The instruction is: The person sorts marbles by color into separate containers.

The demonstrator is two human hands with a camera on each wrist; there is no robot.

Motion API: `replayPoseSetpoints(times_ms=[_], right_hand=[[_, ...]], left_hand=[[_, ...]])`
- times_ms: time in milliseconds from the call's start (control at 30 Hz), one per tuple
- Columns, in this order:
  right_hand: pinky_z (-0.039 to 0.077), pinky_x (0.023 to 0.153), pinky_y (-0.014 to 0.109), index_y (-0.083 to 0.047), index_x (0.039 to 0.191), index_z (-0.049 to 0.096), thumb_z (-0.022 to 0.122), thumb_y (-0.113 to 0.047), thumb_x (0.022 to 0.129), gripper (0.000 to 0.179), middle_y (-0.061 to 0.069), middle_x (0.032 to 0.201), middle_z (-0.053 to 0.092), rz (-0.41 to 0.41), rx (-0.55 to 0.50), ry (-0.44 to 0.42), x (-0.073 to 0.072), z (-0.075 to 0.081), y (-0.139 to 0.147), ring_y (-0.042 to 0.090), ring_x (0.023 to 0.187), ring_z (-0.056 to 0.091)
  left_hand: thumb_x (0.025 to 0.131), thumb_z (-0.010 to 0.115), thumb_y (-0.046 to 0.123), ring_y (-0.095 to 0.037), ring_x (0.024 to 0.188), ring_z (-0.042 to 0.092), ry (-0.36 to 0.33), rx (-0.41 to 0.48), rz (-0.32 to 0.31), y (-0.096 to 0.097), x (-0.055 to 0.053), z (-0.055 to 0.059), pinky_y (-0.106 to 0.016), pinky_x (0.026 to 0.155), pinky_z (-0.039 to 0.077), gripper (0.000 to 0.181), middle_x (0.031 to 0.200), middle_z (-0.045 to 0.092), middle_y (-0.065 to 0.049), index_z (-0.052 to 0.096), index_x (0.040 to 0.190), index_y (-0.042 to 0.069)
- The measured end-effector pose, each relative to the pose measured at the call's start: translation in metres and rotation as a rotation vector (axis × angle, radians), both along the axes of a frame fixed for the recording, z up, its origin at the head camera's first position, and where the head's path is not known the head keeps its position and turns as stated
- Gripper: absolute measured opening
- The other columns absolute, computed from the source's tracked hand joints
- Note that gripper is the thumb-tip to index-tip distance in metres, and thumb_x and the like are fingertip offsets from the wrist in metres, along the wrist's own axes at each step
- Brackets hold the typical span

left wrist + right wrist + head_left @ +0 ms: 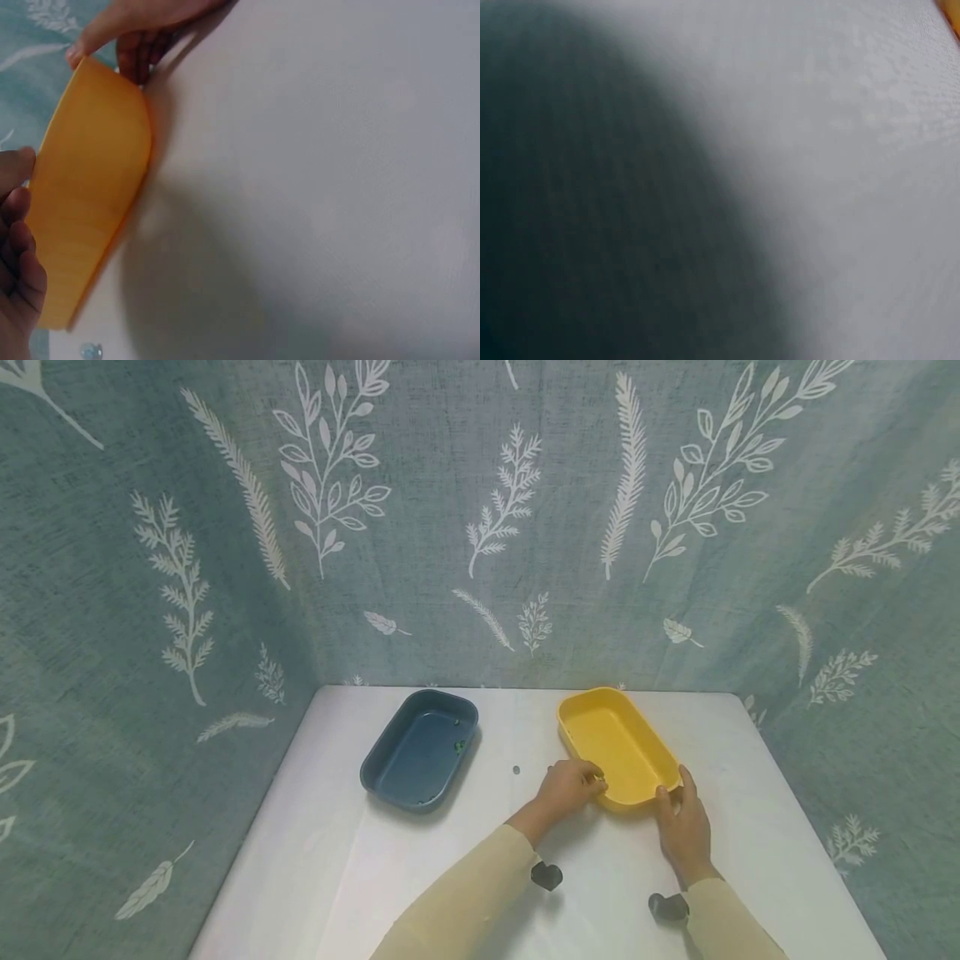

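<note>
A yellow tray (618, 747) stands on the white table to the right, its base bare. My left hand (570, 787) is at the tray's left rim, fingers curled, thumb and fingertips pinching a small piece (600, 779) whose kind I cannot tell. My right hand (684, 827) grips the near right corner, thumb and fingers at the rim. The left wrist view shows both hands beside the tray's outer wall (90, 157). In the right wrist view, a dark blur covers the left side and only a bit of the tray (952, 15) shows.
A dark blue tray (416, 760) stands to the left, with a few small green pieces (459, 747) along its right side. A small grey-blue bead-like piece (516, 769) lies between the trays. Patterned cloth (450, 527) hangs around the table.
</note>
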State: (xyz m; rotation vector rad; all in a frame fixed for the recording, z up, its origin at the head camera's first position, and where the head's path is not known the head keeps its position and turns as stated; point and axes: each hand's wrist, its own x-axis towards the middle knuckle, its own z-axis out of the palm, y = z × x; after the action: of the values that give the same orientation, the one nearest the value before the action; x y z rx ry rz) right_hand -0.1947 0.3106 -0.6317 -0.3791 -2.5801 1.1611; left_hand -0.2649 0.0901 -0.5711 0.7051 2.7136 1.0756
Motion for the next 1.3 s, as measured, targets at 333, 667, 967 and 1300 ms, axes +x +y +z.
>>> replayPoseSetpoints(times_ms=[333, 667, 967, 1300], right_hand=[[0.031, 0.101, 0.065, -0.020, 0.157, 0.013, 0.041, -0.043, 0.103, 0.065, 0.029, 0.137, 0.047, 0.010, 0.007, 0.018, -0.001, -0.005, 0.002, 0.050, 0.123, 0.043], [0.032, 0.100, 0.065, -0.020, 0.157, 0.013, 0.040, -0.044, 0.103, 0.065, 0.028, 0.136, 0.048, -0.001, 0.005, 0.012, -0.001, -0.004, 0.001, 0.049, 0.121, 0.045], [0.030, 0.102, 0.065, -0.020, 0.157, 0.013, 0.040, -0.044, 0.103, 0.065, 0.028, 0.142, 0.043, 0.001, -0.007, 0.005, 0.000, -0.004, 0.001, 0.050, 0.126, 0.041], [0.028, 0.103, 0.067, -0.024, 0.158, 0.009, 0.037, -0.049, 0.102, 0.067, 0.026, 0.145, 0.040, -0.013, -0.016, -0.051, -0.002, -0.006, 0.002, 0.049, 0.128, 0.039]], left_hand=[[0.091, 0.070, 0.034, -0.002, 0.071, 0.054, -0.003, -0.027, -0.026, -0.002, -0.001, -0.002, -0.026, 0.079, 0.049, 0.027, 0.082, 0.065, 0.016, 0.075, 0.108, 0.015], [0.092, 0.068, 0.025, -0.002, 0.071, 0.053, 0.036, 0.030, -0.014, -0.020, -0.003, -0.001, -0.016, 0.063, 0.045, 0.017, 0.083, 0.062, 0.015, 0.074, 0.105, 0.016], [0.092, 0.067, 0.023, -0.002, 0.073, 0.055, 0.085, -0.007, 0.025, -0.054, -0.011, -0.012, -0.018, 0.066, 0.047, 0.016, 0.086, 0.066, 0.011, 0.074, 0.104, 0.016], [0.090, 0.069, 0.023, -0.007, 0.074, 0.057, 0.083, -0.059, 0.117, -0.091, -0.015, -0.019, -0.025, 0.068, 0.049, 0.014, 0.084, 0.065, 0.010, 0.073, 0.102, 0.017]])
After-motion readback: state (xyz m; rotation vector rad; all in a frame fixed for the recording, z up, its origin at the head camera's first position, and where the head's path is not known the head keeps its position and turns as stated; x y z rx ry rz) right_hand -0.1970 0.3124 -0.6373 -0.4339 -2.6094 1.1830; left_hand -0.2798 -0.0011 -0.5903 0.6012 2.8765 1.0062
